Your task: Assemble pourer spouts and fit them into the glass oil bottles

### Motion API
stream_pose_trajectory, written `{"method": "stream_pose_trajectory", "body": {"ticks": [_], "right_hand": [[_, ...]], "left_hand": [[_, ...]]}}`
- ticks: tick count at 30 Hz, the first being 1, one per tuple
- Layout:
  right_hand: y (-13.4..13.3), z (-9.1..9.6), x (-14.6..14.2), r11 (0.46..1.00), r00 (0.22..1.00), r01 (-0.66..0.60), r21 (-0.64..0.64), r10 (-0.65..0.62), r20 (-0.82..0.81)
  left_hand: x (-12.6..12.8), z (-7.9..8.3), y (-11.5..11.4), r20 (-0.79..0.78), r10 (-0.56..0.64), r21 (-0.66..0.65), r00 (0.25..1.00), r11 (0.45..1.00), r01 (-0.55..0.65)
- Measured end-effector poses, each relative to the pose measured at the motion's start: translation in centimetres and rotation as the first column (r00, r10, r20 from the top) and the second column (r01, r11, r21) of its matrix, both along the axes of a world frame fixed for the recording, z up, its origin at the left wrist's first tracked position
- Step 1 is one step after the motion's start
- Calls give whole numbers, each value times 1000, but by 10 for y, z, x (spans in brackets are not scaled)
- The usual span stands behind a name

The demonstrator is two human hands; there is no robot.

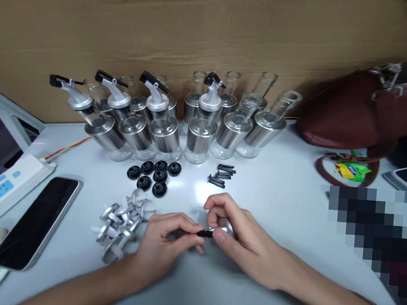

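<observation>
My left hand [164,242] pinches a small black lever [204,234] between thumb and fingertips. The fingers of my right hand [241,239] curl round a silver pourer spout [226,227], mostly hidden by the hand, and its thumb meets the lever's right end. Whether lever and spout are joined cannot be made out. To the left of my left hand lies a heap of silver pourer spouts [125,221]. Several black ringed stoppers [160,176] sit beyond it. Past my right hand lie several loose black levers [221,174].
Glass bottles with steel sleeves [166,136] line the cardboard wall [212,32]; several carry silver pourers with black levers. At left are a phone [36,224] and a power strip [2,189]. A brown leather bag [349,111] and a yellow-green packet [353,171] occupy the right.
</observation>
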State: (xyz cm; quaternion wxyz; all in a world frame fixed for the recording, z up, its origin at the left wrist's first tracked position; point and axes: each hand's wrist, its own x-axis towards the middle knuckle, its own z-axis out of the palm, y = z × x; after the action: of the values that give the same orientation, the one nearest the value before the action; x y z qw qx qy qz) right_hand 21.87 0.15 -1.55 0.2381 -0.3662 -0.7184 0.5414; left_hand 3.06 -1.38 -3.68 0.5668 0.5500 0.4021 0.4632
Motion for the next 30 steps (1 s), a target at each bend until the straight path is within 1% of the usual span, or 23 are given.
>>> {"method": "stream_pose_trajectory", "body": {"ticks": [4, 8, 10, 15, 25, 28, 30], "right_hand": [[-2, -1, 1, 999, 999, 6, 37, -7, 36], [-2, -1, 1, 1000, 999, -7, -12, 6, -37], [-1, -2, 1, 1000, 999, -11, -13, 10, -40], [1, -1, -2, 1000, 999, -27, -9, 26, -40], [-5, 1, -3, 1000, 997, -1, -29, -1, -77], [-5, 1, -4, 1000, 996, 11, -6, -11, -83], [-5, 2, -5, 1000, 996, 17, -9, -18, -85]], "left_hand": [[0, 1, 0, 9, 3, -3, 1000, 1000, -3], [0, 1, -1, 20, -6, -9, 1000, 1000, 6], [-1, 1, -1, 10, -13, -1, 1000, 1000, 13], [-2, 0, -1, -63, -48, 68, 997, 996, 52], [-5, 0, -3, -164, -80, 180, 983, 978, 109], [-5, -1, -4, -173, -96, 226, 980, 965, 135], [-5, -1, -4, -169, -99, 233, 981, 963, 138]]}}
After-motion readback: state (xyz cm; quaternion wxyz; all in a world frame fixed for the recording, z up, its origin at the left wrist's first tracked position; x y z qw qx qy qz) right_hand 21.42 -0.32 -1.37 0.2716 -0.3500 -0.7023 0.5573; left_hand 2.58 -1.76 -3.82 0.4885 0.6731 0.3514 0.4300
